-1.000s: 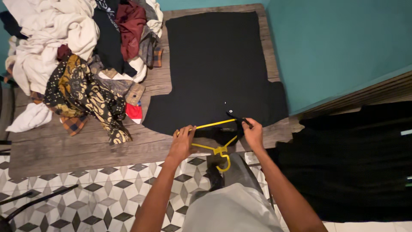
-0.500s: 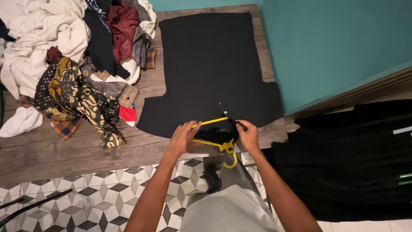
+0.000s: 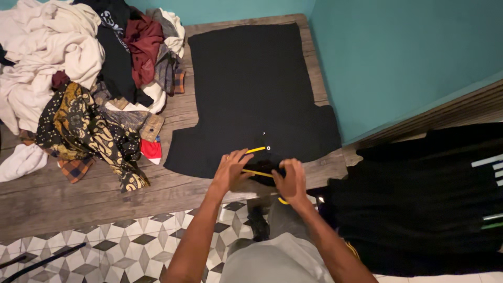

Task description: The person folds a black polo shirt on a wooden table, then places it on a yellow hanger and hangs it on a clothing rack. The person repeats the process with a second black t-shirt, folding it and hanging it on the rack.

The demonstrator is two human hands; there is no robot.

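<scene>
Both hands are down at the near edge of the bench (image 3: 105, 183), right at the collar of the black shirt (image 3: 251, 89) that lies spread flat on the wood. The left hand (image 3: 231, 170) has its fingers curled around the yellow hanger (image 3: 255, 150), thumb over one arm of it. The right hand (image 3: 290, 181) is just beside it, fingers bent and pressing on the shirt's neck; whether it actually grips the cloth, I cannot tell. Most of the hanger sits inside the collar, two yellow bars show between the hands, and a bit of the hook peeks out under the right hand. Off to the left, a heap of clothes (image 3: 78, 78) covers the bench. More dark cloth (image 3: 435, 199) hangs at the right, off the bench.
</scene>
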